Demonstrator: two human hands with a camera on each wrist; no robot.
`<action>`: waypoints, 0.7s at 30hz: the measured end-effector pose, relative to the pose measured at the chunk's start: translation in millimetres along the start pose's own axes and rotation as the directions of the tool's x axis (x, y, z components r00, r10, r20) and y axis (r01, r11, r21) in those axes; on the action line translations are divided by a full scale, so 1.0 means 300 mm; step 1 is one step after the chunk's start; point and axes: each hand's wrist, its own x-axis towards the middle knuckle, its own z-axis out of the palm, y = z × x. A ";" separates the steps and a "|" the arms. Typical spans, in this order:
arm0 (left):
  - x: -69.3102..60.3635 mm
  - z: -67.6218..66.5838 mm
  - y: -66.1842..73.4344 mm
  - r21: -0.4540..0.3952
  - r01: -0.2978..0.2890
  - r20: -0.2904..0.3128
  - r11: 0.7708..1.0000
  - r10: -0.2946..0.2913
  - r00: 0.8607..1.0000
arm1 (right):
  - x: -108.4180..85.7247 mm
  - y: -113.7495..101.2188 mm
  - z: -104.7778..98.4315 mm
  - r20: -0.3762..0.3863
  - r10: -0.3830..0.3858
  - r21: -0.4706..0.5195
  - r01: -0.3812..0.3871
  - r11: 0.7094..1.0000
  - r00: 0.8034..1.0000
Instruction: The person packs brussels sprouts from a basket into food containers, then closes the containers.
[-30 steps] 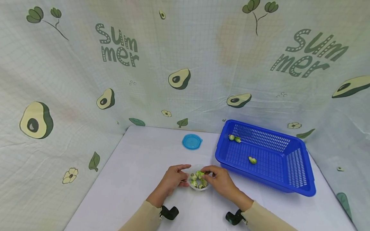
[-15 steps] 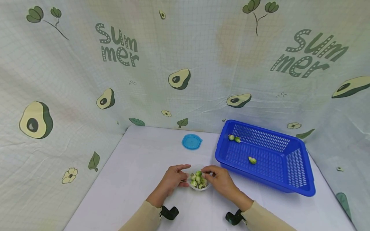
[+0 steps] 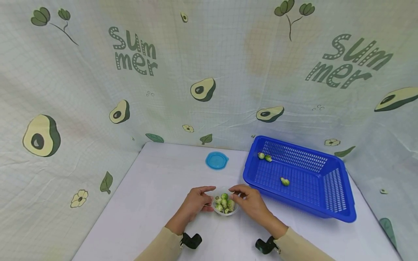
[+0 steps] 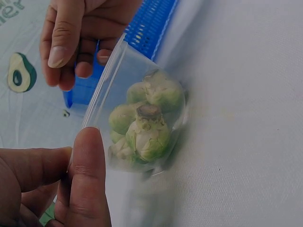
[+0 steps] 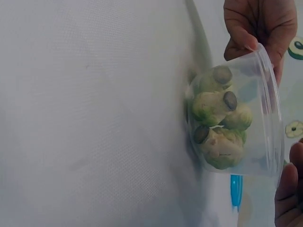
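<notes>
My left hand [image 3: 193, 202] pinches the left rim of a small clear tub [image 3: 224, 214] standing on the table; its thumb and fingers also show on the rim in the left wrist view. Several green sprouts [image 3: 224, 203] lie in the tub, their cut stems visible through the wall in the right wrist view. At the tub's right edge is my right hand [image 3: 250, 203], fingers loosely bent and empty. In the left wrist view the right hand [image 4: 83, 35] hovers just beyond the rim [image 4: 106, 80].
A blue perforated basket [image 3: 300, 203] stands at the right, with two sprouts [image 3: 265, 157] in its back left corner and another sprout [image 3: 285, 181] on its floor. Behind the tub lies a round blue lid [image 3: 217, 160]. A printed curtain hangs behind the table.
The sprout my right hand was touching is released among the others in the tub. The right hand has drawn slightly to the right. My left hand has stayed on the rim.
</notes>
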 end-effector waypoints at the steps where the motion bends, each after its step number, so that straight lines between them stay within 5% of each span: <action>1: 0.000 0.000 0.000 -0.001 0.000 0.001 1.000 0.000 1.000 | 0.000 -0.002 -0.003 -0.001 -0.001 0.009 0.001 1.000 1.000; 21: 0.000 -0.001 0.003 -0.003 0.003 0.004 1.000 -0.003 1.000 | 0.008 -0.034 -0.081 -0.012 0.067 0.120 -0.065 0.991 0.998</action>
